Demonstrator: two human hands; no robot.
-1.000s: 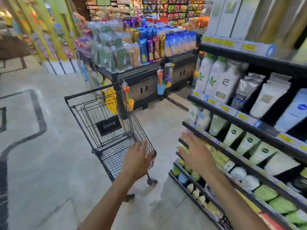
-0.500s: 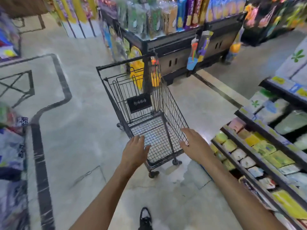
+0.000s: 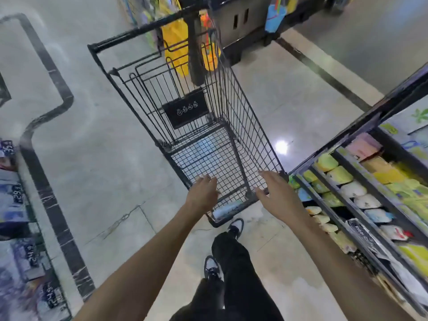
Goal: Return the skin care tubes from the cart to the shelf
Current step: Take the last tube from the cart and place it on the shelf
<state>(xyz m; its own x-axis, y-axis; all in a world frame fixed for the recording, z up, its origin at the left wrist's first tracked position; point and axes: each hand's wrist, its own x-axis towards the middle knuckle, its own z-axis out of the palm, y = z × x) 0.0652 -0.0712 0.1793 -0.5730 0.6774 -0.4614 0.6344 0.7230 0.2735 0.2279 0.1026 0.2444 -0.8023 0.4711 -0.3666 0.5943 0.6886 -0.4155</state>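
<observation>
A black wire cart (image 3: pixel 234 105) stands on the floor in front of me. A pale tube-like item (image 3: pixel 228 209) lies low at the cart's near end; blur keeps me from telling more. My left hand (image 3: pixel 203 194) hovers over the cart's near rim, fingers apart, holding nothing. My right hand (image 3: pixel 276 193) reaches over the near right corner, fingers spread and empty. The shelf (image 3: pixel 361 205) with skin care tubes runs along the right, stocked with green, white and yellow tubes.
A dark display stand (image 3: pixel 243 24) with hanging goods stands beyond the cart. Another product rack (image 3: pixel 20 251) lines the left edge. My legs and shoes (image 3: pixel 231 258) are just behind the cart. Pale floor with a black inlay stripe lies to the left.
The view has tilted downward and closer to the cart. My right hand left the shelf and both hands moved over the cart's near end.
</observation>
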